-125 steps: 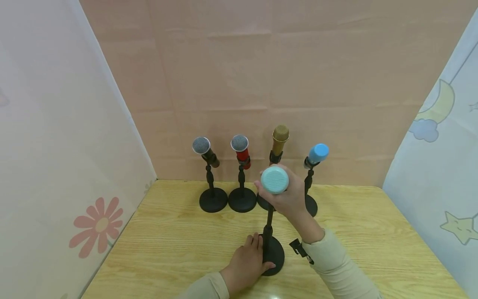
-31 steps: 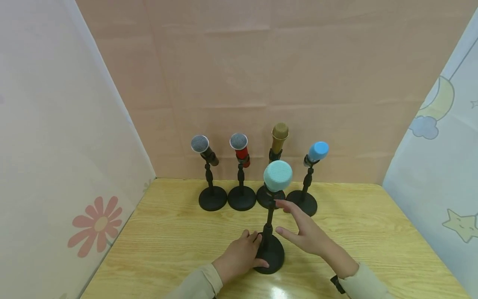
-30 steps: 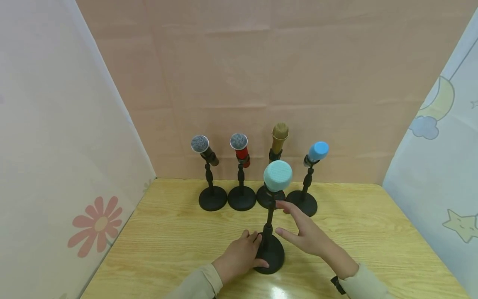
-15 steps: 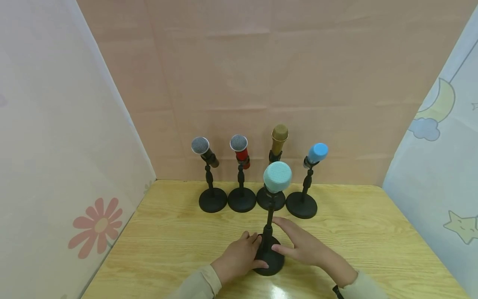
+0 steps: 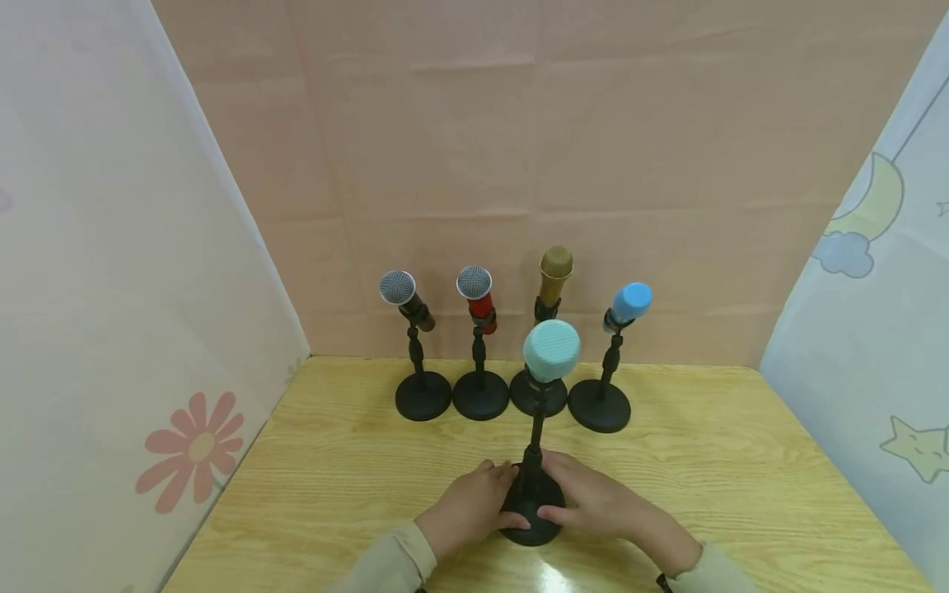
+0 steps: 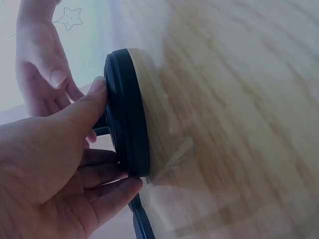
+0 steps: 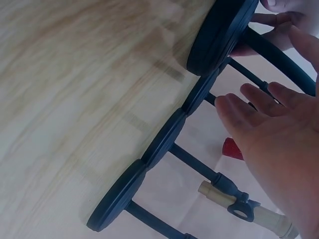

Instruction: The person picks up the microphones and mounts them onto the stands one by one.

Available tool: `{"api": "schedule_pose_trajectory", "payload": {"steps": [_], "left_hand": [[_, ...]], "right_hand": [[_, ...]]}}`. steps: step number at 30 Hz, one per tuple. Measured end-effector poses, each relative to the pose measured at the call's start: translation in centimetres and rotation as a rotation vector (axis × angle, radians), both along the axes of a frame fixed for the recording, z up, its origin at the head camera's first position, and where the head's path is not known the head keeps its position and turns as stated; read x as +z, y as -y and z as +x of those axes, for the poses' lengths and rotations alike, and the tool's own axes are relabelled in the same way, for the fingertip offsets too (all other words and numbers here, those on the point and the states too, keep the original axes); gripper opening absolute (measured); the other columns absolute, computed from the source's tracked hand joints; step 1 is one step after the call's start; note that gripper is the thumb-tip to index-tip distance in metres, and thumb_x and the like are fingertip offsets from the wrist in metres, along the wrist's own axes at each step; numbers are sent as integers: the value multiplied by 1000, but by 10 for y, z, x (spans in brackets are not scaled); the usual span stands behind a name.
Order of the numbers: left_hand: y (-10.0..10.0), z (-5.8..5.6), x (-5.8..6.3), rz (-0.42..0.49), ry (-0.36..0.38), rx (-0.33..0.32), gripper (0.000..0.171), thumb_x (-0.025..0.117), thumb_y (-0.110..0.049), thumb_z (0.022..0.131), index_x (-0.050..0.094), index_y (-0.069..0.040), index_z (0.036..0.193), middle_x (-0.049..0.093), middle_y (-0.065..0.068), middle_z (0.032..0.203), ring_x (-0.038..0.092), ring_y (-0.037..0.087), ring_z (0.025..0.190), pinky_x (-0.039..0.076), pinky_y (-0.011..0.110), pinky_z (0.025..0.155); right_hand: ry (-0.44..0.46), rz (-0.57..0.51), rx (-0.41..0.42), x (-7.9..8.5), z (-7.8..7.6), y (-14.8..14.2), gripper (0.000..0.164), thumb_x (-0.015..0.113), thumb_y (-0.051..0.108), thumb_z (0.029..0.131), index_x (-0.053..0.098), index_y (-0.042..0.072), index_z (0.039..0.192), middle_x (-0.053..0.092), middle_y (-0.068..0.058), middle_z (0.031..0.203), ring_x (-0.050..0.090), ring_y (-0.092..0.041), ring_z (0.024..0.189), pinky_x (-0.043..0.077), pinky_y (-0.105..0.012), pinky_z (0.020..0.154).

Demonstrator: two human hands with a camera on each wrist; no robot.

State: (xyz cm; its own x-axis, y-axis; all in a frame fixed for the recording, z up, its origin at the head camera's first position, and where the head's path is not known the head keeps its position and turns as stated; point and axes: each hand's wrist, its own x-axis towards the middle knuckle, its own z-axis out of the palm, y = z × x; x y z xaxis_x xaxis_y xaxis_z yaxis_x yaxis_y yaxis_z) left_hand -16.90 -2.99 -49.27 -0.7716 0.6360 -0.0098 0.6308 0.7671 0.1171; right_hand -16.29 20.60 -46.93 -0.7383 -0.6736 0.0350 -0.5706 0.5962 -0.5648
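A mint-green-topped microphone point(image 5: 552, 351) sits on a black microphone stand point(image 5: 535, 506) at the front middle of the table. My left hand point(image 5: 470, 506) holds the left side of the round base point(image 6: 128, 114); in the left wrist view the thumb lies on its upper face and the fingers meet its edge. To the right of the pole, my right hand point(image 5: 604, 502) hovers over the base, thumb and fingers spread. The right wrist view shows this right hand point(image 7: 279, 134) with loosely bent fingers, apart from the base and holding nothing.
Behind, a row of black stands carries a silver-headed black microphone point(image 5: 398, 287), a red one point(image 5: 480, 306), a gold one point(image 5: 556, 263) and a blue-topped one point(image 5: 632, 302). Their bases stand close together near the back wall point(image 5: 445, 165) on the wooden table point(image 5: 334, 486).
My right hand has let go of the microphone's upper part and come down beside the pole to the base. The left hand stays at the base; the mint-green head now tilts slightly differently.
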Motion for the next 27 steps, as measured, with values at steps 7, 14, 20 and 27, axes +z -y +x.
{"api": "schedule_pose_trajectory", "payload": {"steps": [7, 14, 20, 27], "left_hand": [[2, -2, 2, 117, 152, 78, 74, 66, -60, 89, 56, -11, 143, 70, 7, 120, 68, 14, 102, 59, 30, 84], [5, -2, 3, 138, 172, 56, 75, 70, -55, 89, 52, -9, 146, 65, 10, 134, 66, 18, 116, 56, 32, 93], [10, 0, 7, 113, 181, 46, 80, 69, -57, 89, 48, -11, 150, 58, 10, 143, 60, 20, 127, 53, 35, 100], [14, -7, 18, 198, 159, 28, 78, 67, -52, 94, 41, -11, 155, 45, 8, 156, 47, 24, 140, 48, 39, 108]], "right_hand": [[-67, 9, 40, -5, 0, 0, 70, 69, 38, 97, 36, 15, 154, 44, -12, 155, 49, -33, 137, 48, -48, 106], [-32, 30, 69, -9, 0, 1, 70, 73, 32, 95, 42, 4, 152, 37, -16, 159, 47, -35, 139, 48, -43, 106], [-12, 107, 41, -12, 1, 3, 65, 72, 37, 95, 50, 3, 146, 39, -12, 158, 49, -32, 138, 49, -41, 106], [-45, 178, 34, -13, 4, 4, 68, 71, 41, 95, 53, -4, 142, 42, -17, 155, 52, -35, 135, 49, -43, 105]]}}
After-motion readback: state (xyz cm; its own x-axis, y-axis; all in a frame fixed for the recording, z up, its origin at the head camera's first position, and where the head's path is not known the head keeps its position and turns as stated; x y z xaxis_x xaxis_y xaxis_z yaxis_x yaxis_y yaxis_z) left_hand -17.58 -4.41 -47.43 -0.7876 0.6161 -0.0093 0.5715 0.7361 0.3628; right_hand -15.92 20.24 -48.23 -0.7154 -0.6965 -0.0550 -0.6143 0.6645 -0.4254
